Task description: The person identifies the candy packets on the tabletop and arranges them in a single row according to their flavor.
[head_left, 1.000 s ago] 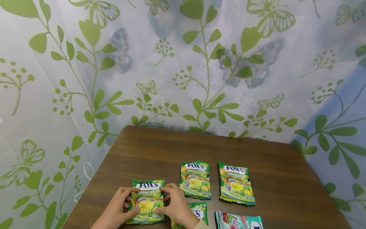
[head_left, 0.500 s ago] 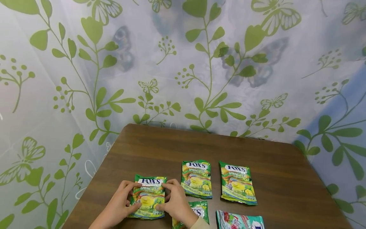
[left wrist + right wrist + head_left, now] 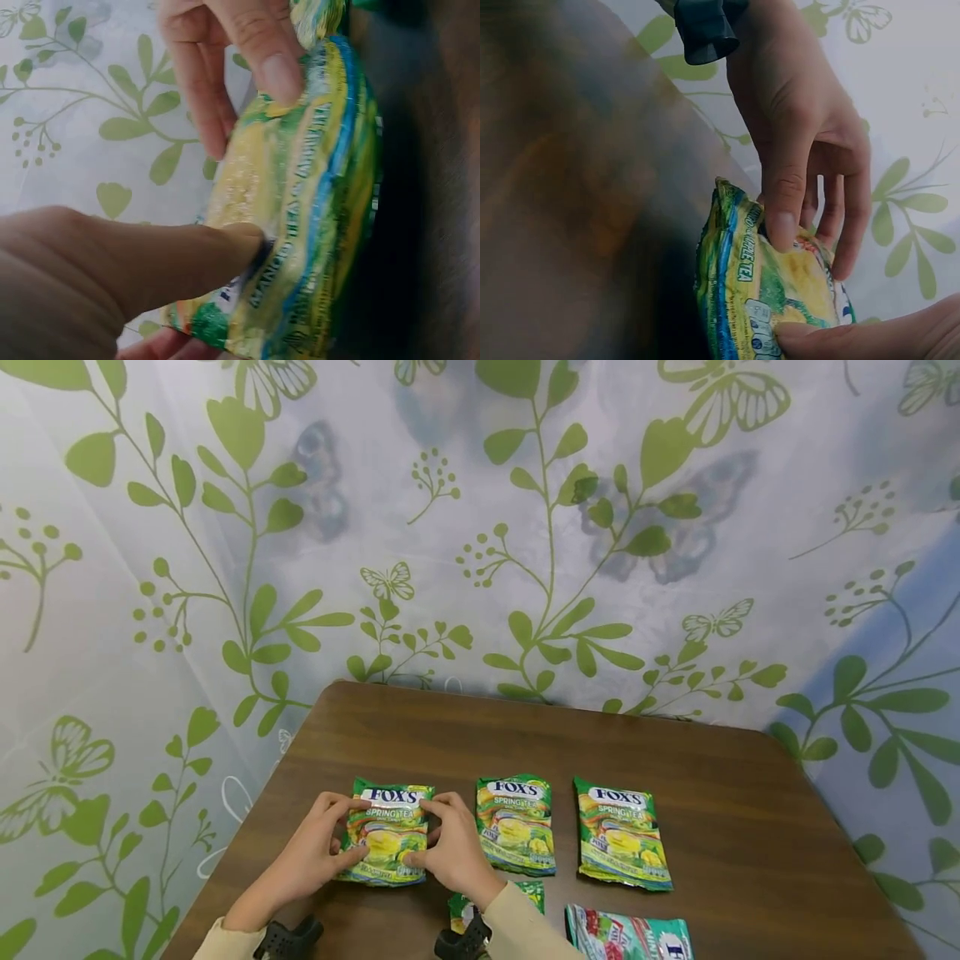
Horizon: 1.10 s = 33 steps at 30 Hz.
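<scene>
Both hands hold one green and yellow candy bag (image 3: 386, 839) marked FOX'S Spring Tea, at the left of the table. My left hand (image 3: 318, 847) grips its left side, thumb on the front and fingers curled at the edge. On the opposite side my right hand (image 3: 456, 850) grips it the same way. In the left wrist view the bag (image 3: 292, 202) tilts with its lower edge off the dark tabletop. The right wrist view shows both thumbs pressing the front of the bag (image 3: 780, 289).
Two matching candy bags (image 3: 516, 827) (image 3: 622, 835) lie in a row to the right. Another green bag (image 3: 534, 893) is partly hidden under the right forearm. A teal and red candy bag (image 3: 628, 935) lies at the near edge of view. Behind the brown table (image 3: 555, 735) hangs a leaf-patterned curtain (image 3: 450, 527).
Both hands have moved the held bag away from the person, level with the row of bags. Dark wrist straps and sleeves have come into view. The other bags stay put.
</scene>
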Available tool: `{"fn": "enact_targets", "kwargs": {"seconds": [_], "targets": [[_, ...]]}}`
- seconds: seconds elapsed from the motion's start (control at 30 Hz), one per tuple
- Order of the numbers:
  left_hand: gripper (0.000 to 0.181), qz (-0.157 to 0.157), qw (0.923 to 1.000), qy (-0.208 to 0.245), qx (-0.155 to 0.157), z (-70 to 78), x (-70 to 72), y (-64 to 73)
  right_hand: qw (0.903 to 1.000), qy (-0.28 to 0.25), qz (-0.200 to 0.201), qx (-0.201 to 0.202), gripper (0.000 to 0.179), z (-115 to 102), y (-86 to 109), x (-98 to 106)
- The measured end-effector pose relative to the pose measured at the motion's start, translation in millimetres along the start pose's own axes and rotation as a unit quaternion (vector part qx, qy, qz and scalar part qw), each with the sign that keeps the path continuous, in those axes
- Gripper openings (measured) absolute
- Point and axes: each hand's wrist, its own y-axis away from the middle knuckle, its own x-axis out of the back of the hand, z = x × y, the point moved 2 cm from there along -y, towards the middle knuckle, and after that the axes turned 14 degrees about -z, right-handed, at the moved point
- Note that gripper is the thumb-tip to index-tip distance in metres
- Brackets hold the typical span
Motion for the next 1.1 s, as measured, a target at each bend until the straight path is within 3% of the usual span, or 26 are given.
{"fn": "enact_targets", "kwargs": {"seconds": [0.23,0.43,0.83,1.1], "targets": [[0.053,0.025,0.9975,-0.060,-0.026,-3.7,24.6,-24.2,0.9995,-0.029,0.013,0.006,0.078,-3.9,-32.7,9.8],[0.055,0.024,0.9942,-0.097,-0.038,-19.3,48.2,-47.3,0.9993,-0.030,0.022,0.009,0.079,-3.9,-64.5,14.3],[0.055,0.036,0.9916,-0.115,-0.045,-55.2,83.6,-82.1,0.9997,-0.012,0.022,0.002,0.087,-12.0,-125.2,10.9],[0.054,0.047,0.9865,-0.150,-0.048,-62.1,101.0,-98.4,0.9992,0.025,0.021,-0.021,0.091,-19.0,-158.7,9.4]]}}
